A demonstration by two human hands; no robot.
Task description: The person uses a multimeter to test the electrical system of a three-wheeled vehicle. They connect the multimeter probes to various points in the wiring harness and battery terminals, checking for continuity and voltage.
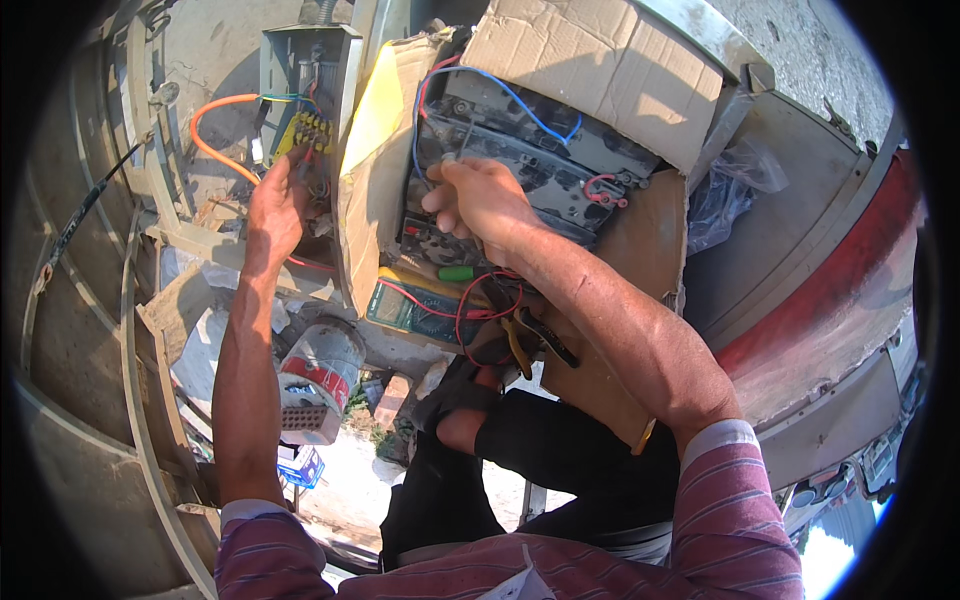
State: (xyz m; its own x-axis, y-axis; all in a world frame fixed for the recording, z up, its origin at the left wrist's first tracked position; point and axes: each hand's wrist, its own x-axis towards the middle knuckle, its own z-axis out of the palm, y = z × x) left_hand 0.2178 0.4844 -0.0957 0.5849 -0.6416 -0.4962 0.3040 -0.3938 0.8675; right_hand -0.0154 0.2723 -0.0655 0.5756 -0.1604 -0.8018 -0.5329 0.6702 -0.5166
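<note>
My left hand (275, 212) reaches into an open metal box (352, 75) at the left, its fingers closed beside a yellow terminal block (305, 132). What they pinch is hidden. An orange cable (200, 135) curves into this box. My right hand (482, 203) is over dark, dusty batteries (545, 160) in a cardboard-lined case, fingers curled. A blue wire (490, 75) loops across the batteries and runs down into those fingers. Below the right hand lies a multimeter (420, 312) with a yellow edge and red leads (465, 312). Pliers with yellow-and-black handles (520, 345) rest beside it.
A cardboard flap (600, 60) stands over the batteries' far side. Clear plastic wrap (735, 190) is tucked to the right, near a curved red panel (830, 310). A white and red bucket (325, 360) stands at the lower left, with metal framework (130, 300) farther left.
</note>
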